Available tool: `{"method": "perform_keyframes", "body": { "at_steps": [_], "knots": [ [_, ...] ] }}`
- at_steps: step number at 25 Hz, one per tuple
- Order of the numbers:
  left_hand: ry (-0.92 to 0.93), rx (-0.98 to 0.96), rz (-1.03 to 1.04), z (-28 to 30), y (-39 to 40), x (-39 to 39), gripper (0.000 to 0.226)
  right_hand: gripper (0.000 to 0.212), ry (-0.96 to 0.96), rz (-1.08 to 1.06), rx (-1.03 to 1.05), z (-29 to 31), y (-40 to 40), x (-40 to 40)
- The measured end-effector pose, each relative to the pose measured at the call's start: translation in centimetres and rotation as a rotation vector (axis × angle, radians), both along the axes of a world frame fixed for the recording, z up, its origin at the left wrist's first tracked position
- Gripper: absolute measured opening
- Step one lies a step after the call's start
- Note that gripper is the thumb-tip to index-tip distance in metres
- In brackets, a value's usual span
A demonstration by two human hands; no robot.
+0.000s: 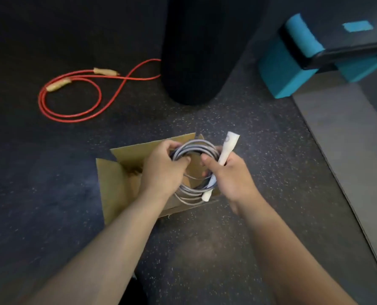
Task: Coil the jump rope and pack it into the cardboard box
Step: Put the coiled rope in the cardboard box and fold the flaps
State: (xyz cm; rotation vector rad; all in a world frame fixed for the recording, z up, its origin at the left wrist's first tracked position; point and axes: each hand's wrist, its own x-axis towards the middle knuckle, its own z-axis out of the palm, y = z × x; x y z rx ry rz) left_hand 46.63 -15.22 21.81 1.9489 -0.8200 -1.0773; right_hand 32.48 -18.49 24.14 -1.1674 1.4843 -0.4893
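The jump rope (194, 148) is a pale grey cord wound into a round coil of several loops, with two white tapered handles. One handle (227, 150) stands up out of the right side of the coil; the other (208, 192) points down at the coil's lower edge. The coil is held over the open cardboard box (117, 183), its lower loops hanging at or just inside the opening; whether they touch the box floor cannot be determined.

The left hand (161, 170) grips the left side of the coil, fingers curled round the bundled strands. The right hand (227, 175) grips the right side, fingers closed round the upright handle and the adjoining cord.

The box is plain brown, flaps open, standing on dark speckled flooring (205, 238). Its interior is largely hidden by the hands and the coil. The printed mark near the upper handle's tip is too blurred to read.
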Motion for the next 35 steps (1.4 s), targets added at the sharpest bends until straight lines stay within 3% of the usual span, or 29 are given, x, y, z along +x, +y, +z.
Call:
{"method": "perform_keyframes", "body": {
  "at_steps": [10,14,17,22,28,35],
  "knots": [
    [-0.043,0.321,0.134,-18.2,-1.2,8.2,0.015,0.01,0.066,0.14,0.454,-19.8,-4.9,10.2],
    [-0.036,0.429,0.179,-26.8,-1.8,6.8,0.023,0.025,0.163,0.244,0.511,-29.5,-6.2,9.9],
    [-0.049,0.468,0.192,-32.6,-3.0,5.6,0.028,0.023,0.214,0.261,0.549,-35.7,-7.6,8.9],
    [-0.096,0.563,0.152,-38.6,-3.4,4.5,0.03,0.039,0.288,0.303,0.554,-42.7,-7.9,7.8],
    [-0.113,0.53,0.165,-38.1,-2.0,4.2,0.044,0.055,0.43,0.376,0.445,-42.3,-7.1,8.9],
    [-0.149,0.393,0.225,-25.6,-1.1,5.5,0.041,0.048,0.292,0.386,0.396,-28.2,-7.2,8.5]
  ]
}}
